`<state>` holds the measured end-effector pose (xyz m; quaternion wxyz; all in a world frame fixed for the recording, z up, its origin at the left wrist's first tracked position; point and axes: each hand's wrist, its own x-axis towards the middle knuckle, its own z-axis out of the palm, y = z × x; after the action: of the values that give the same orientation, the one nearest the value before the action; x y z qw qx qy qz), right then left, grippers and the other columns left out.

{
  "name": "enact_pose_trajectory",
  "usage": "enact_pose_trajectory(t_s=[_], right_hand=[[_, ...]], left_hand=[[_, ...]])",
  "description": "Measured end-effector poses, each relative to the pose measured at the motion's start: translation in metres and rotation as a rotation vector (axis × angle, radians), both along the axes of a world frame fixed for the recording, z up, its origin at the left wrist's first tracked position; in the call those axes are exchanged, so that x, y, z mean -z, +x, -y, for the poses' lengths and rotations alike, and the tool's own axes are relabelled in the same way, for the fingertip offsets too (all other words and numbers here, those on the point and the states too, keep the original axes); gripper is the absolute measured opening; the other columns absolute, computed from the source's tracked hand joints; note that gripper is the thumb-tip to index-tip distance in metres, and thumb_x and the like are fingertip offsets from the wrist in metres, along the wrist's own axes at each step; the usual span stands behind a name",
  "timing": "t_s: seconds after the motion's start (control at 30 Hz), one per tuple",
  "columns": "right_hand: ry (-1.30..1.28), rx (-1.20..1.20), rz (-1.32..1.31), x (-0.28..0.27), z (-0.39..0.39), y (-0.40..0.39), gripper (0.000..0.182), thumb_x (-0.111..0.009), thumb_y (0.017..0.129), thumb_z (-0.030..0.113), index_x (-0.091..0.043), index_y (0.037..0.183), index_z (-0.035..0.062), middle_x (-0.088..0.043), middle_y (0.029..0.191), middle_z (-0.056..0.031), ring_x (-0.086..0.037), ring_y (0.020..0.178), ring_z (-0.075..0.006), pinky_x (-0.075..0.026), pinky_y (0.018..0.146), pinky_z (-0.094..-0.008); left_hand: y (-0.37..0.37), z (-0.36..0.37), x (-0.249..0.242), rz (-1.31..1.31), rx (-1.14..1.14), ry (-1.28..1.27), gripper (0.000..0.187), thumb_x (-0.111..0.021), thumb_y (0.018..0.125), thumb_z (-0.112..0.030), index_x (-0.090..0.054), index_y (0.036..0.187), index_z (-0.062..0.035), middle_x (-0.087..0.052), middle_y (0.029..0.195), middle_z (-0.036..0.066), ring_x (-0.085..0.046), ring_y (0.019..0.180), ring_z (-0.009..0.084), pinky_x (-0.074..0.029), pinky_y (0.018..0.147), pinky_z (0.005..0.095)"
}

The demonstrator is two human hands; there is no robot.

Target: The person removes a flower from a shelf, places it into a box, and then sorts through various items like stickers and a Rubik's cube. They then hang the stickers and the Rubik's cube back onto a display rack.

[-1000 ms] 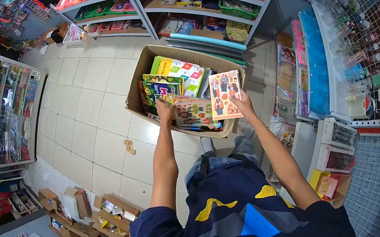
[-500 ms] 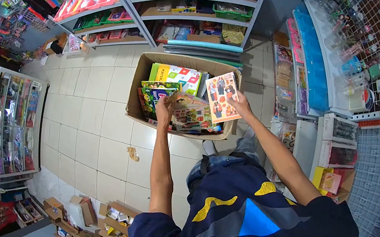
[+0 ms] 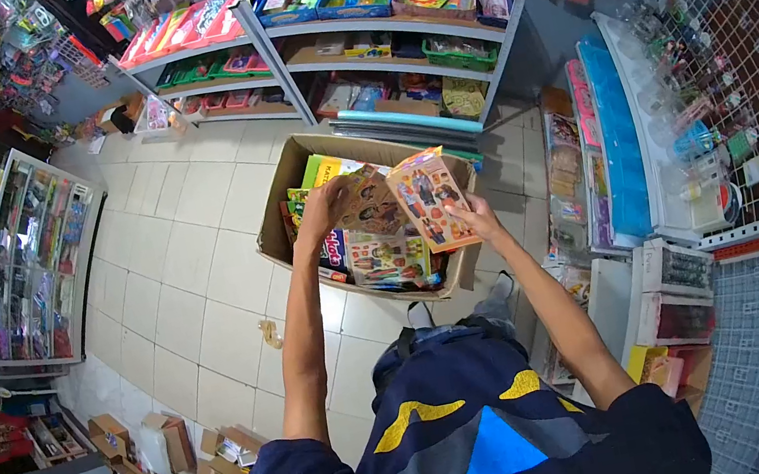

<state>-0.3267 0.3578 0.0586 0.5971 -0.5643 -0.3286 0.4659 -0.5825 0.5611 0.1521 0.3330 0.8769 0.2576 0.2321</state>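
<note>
My right hand [image 3: 478, 220] is closed on the lower right edge of a stack of orange-bordered picture sheets [image 3: 431, 195] with small cartoon figures and clothes. A brownish picture sheet [image 3: 366, 201] with cartoon figures is pinched in my left hand [image 3: 324, 210], its right edge close to the stack. Both hands are over an open cardboard box [image 3: 369, 290]. Inside it lie a green and white book [image 3: 327, 167], partly covered by the brownish sheet, and more picture sheets [image 3: 385, 258] under my hands.
Rolled sheets [image 3: 410, 120] lie behind the box, before a metal shelf [image 3: 380, 8] of trays. A glass cabinet [image 3: 44, 261] stands left. To the right are blue bins [image 3: 620, 144] and wire racks. A small tan item [image 3: 271, 333] is on the tiled floor [image 3: 204, 278].
My left hand has lifted the brownish sheet up and toward the stack in my right hand. The stack has tilted and shifted slightly left.
</note>
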Motion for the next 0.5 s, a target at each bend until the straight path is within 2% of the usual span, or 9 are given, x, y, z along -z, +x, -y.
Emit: enact_pose_trajectory(t_s=[0.1, 0.13, 0.23, 0.37, 0.4, 0.5], right_hand=[[-0.105, -0.052, 0.079, -0.02, -0.003, 0.004, 0.037, -0.072, 0.083, 0.025, -0.061, 0.11, 0.0014, -0.066, 0.099, -0.0037, -0.06, 0.088, -0.0109, -0.048, 0.08, -0.0264], [-0.078, -0.091, 0.103, -0.009, -0.006, 0.007, 0.036, -0.073, 0.082, 0.023, -0.062, 0.108, 0.0007, -0.066, 0.096, -0.0026, -0.059, 0.086, -0.0101, -0.048, 0.078, -0.0261], [0.039, -0.098, 0.123, 0.013, -0.003, 0.005, 0.036, -0.074, 0.082, 0.025, -0.064, 0.107, 0.0014, -0.067, 0.097, -0.0055, -0.062, 0.086, -0.0127, -0.049, 0.078, -0.0279], [0.007, -0.042, 0.088, 0.016, 0.007, -0.003, 0.037, -0.075, 0.082, 0.025, -0.064, 0.108, 0.0005, -0.067, 0.098, -0.0066, -0.061, 0.088, -0.0128, -0.049, 0.079, -0.0287], [-0.009, -0.05, 0.109, 0.016, 0.008, -0.002, 0.039, -0.075, 0.082, 0.024, -0.063, 0.11, -0.0005, -0.067, 0.1, -0.0065, -0.061, 0.088, -0.0131, -0.049, 0.079, -0.0292], [-0.054, -0.165, 0.164, -0.013, 0.006, 0.004, 0.042, -0.074, 0.082, 0.024, -0.062, 0.114, -0.0007, -0.067, 0.098, -0.0049, -0.062, 0.085, -0.0137, -0.05, 0.081, -0.0303]], left_hand=[[0.006, -0.011, 0.022, -0.128, -0.119, 0.038, 0.025, -0.055, 0.087, -0.009, -0.047, 0.109, -0.0026, -0.061, 0.08, 0.028, -0.061, 0.077, 0.0442, -0.046, 0.064, 0.0496], [0.004, -0.017, 0.03, -0.118, -0.089, 0.119, 0.027, -0.053, 0.087, -0.008, -0.039, 0.11, -0.0044, -0.06, 0.075, 0.029, -0.06, 0.074, 0.0473, -0.044, 0.062, 0.0546], [-0.001, -0.027, 0.042, -0.272, -0.177, 0.239, 0.023, -0.052, 0.088, -0.007, -0.038, 0.106, -0.0039, -0.059, 0.073, 0.028, -0.059, 0.073, 0.0475, -0.043, 0.062, 0.0548], [0.0, -0.021, 0.016, 0.174, -0.176, 0.479, 0.012, -0.055, 0.086, -0.006, -0.046, 0.093, -0.002, -0.06, 0.076, 0.022, -0.059, 0.074, 0.0453, -0.044, 0.06, 0.0518], [-0.001, -0.019, 0.01, 0.135, -0.17, 0.427, 0.008, -0.056, 0.086, -0.005, -0.051, 0.091, -0.0006, -0.063, 0.087, 0.02, -0.061, 0.084, 0.0429, -0.048, 0.065, 0.0452], [0.003, -0.007, -0.041, -0.11, -0.099, 0.02, 0.014, -0.056, 0.088, -0.005, -0.054, 0.101, 0.0005, -0.064, 0.098, 0.022, -0.063, 0.091, 0.039, -0.051, 0.071, 0.0389]])
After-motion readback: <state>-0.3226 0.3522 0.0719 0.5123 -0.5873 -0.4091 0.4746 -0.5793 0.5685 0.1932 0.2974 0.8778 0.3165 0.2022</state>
